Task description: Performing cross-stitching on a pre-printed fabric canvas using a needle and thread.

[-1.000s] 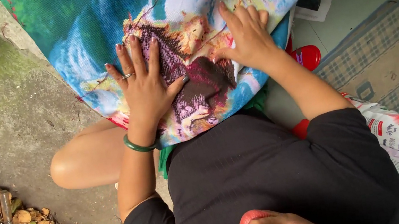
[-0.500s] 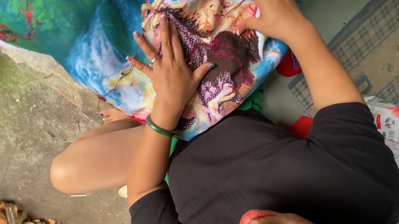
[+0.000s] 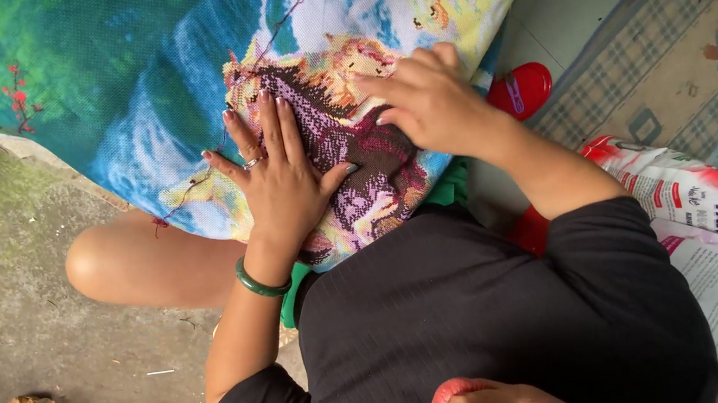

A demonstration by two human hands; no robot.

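The left hand (image 3: pixel 279 177) lies flat, fingers spread, on the one embroidered cloth (image 3: pixel 173 78) draped over the person's lap. The right hand (image 3: pixel 427 100) rests beside it, fingers loosely curled and pressing the stitched patch, gripping nothing.

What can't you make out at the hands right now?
- Right hand, head view: curled fingers hide whatever they pinch; needle too small.
- Embroidered cloth: cut off by the top edge.
- Stitching under the flat left hand: covered.
- Red object: partly behind cloth.
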